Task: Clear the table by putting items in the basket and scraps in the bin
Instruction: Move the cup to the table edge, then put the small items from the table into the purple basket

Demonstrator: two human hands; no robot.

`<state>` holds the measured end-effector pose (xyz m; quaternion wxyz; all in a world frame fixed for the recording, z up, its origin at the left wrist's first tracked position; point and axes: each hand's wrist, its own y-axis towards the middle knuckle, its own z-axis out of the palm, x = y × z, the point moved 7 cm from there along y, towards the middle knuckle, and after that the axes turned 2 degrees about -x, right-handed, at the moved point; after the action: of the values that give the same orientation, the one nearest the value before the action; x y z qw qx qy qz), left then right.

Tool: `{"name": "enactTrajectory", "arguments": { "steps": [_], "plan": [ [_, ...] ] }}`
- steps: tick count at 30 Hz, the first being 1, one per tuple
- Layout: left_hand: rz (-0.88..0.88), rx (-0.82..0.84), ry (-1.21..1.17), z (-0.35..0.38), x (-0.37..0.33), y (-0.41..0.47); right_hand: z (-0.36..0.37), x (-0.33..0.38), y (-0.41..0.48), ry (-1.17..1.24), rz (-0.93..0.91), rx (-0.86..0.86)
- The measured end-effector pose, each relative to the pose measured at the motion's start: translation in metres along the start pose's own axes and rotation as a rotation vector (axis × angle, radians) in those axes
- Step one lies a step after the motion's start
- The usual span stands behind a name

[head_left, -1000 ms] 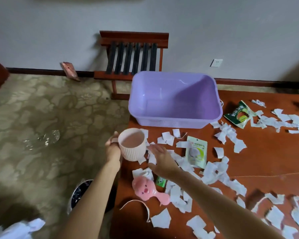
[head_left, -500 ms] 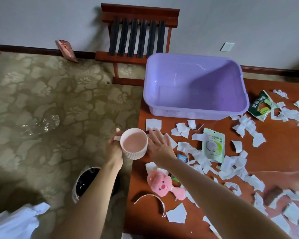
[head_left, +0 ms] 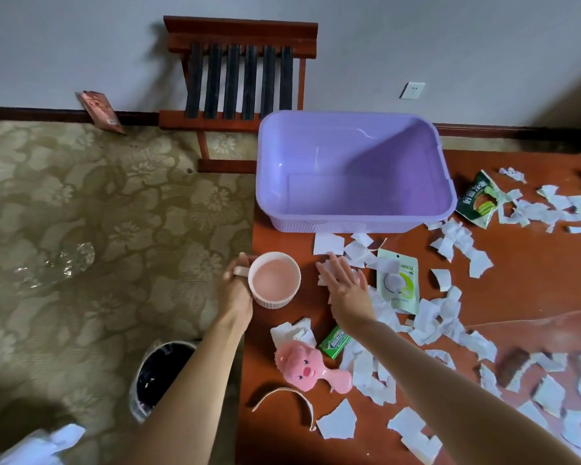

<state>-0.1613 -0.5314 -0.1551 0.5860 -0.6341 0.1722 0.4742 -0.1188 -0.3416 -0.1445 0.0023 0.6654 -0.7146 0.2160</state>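
basket [head_left: 299, 224]: purple, empty, upright | cup [head_left: 275, 280]: pink, upright, near basket's front-left corner | scraps [head_left: 328, 243]: white, strewn in front of basket | bin [head_left: 155, 374]: floor, left-front of basket

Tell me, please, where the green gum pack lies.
Head view: the flat green gum pack lies on the brown table, left side, beyond the pink plastic pig toy.

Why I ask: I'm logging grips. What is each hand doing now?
Left hand: holding the cup.
Right hand: open, fingers flat on scraps.

Soft daylight (edges warped, blurred)
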Motion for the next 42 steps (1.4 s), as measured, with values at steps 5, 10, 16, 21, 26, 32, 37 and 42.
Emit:
{"name": "enactTrajectory", "arguments": {
  "steps": [5, 10, 16, 21, 26, 32, 37, 42],
  "plan": [
    [0.0, 0.033, 0.117, 0.015, 0.005, -0.001, 0.0, -0.003, 0.0, 0.01, 0.019, -0.025],
    [-0.002, 0.066, 0.201, 0.024, 0.01, -0.004, 0.001, 0.001, 0.001, 0.016, 0.003, -0.01],
    [-0.014, 0.079, 0.286, 0.021, 0.012, -0.009, -0.007, 0.011, -0.003, 0.058, -0.022, -0.014],
    [-0.017, 0.097, 0.371, 0.013, 0.012, -0.015, -0.017, 0.007, -0.016, 0.143, 0.0, -0.072],
    [0.086, -0.124, 0.371, -0.009, -0.002, -0.022, -0.031, 0.008, -0.055, 0.249, -0.072, -0.119],
    [0.094, -0.197, 0.479, -0.017, 0.008, -0.046, -0.01, 0.024, -0.088, 0.187, -0.223, 0.174],
    [0.041, -0.208, 0.535, -0.025, 0.021, -0.062, 0.006, 0.038, -0.104, 0.005, -0.327, 0.218],
    [-0.001, -0.147, 0.534, -0.025, 0.024, -0.075, 0.016, 0.044, -0.105, -0.023, -0.318, 0.155]
  ]
}}
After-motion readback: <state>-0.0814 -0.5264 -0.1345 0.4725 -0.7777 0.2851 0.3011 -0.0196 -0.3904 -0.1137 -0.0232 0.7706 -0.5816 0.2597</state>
